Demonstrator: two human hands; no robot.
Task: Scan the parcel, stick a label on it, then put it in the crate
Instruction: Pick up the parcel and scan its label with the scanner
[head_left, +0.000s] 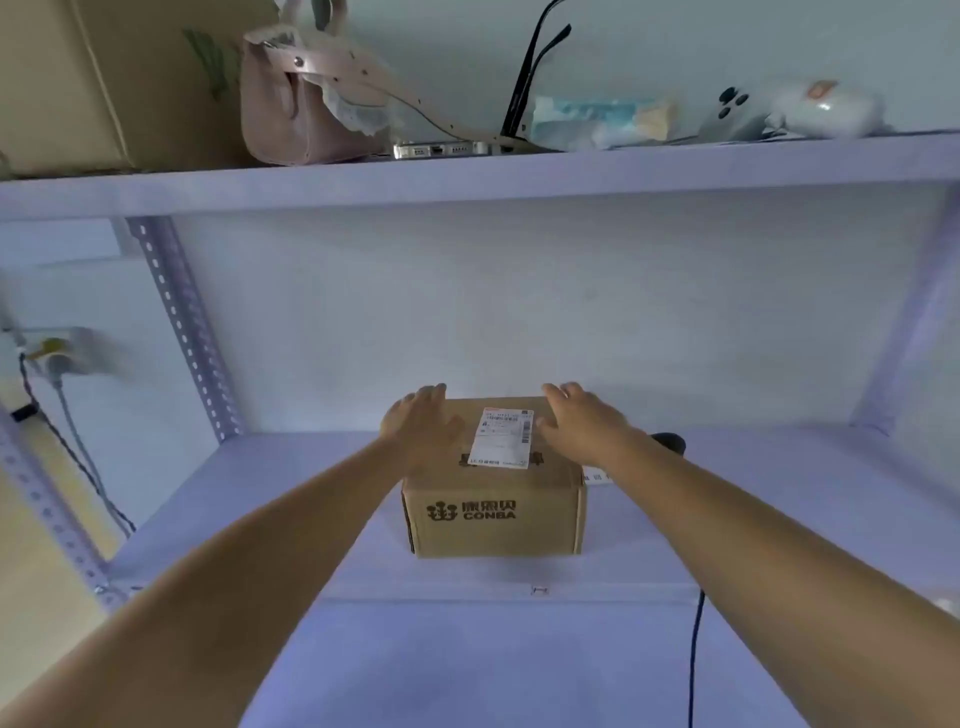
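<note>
Pale shelf (260, 493) against a white wall; parcel (493, 499) sits mid-shelf, printed label (503, 437) on its top. Left hand (418, 423) and right hand (576, 415) lie flat on the parcel's top, fingers spread, gripping nothing. Risk: palms hide the label's barcode; crate unseen

place: storeroom | signs: slotted metal shelving (187, 332), labelled parcel (493, 509), cardboard box (93, 83)

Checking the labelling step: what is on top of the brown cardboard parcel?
A white printed label lies on the brown cardboard parcel, between the left hand and right hand. What lies beneath the hands is hidden.
</note>
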